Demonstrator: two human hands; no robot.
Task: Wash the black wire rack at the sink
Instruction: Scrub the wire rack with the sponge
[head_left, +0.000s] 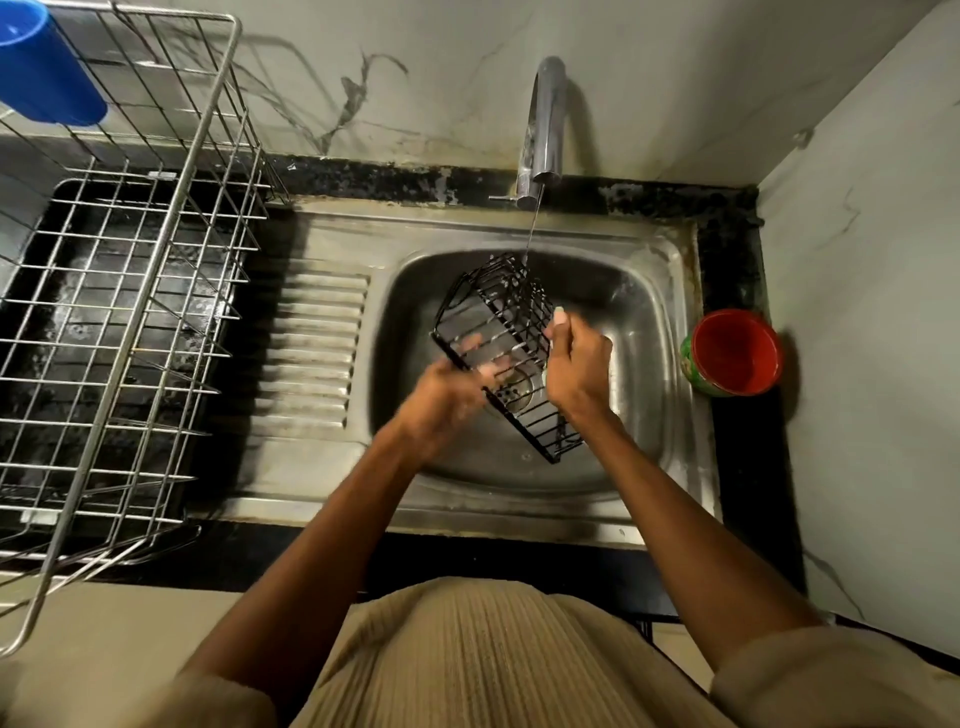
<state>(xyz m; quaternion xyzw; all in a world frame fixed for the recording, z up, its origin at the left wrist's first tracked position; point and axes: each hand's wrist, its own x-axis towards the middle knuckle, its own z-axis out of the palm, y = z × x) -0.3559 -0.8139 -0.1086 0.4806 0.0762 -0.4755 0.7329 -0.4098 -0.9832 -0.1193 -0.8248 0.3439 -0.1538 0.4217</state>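
From the head view, the washing is looking well under way but not finished, as I judge it. The black wire rack (501, 353) is being held tilted over the basin of the sink (644, 291), and a thin stream from the tap (543, 130) is falling onto its far upper corner. No suds are showing on the wires, so I cannot say whether scrubbing is done or only rinsing is going on; draining it and setting it aside is still to come.

The left hand (447, 395) is blurring with motion, its fingers (470, 344) seeming to be curling round the rack's near left edge. The right hand (576, 364) is gripping the right side, fingers (561, 317) closing on the wires, perhaps with something pale pinched there; I cannot tell what.

The rack itself is looking like a long box-shaped basket of thin black bars, wet and intact.

On the worktop a steel dish drainer (130, 312) is standing to the left, and a red cup (735, 351) is sitting just beside the sink's right rim.
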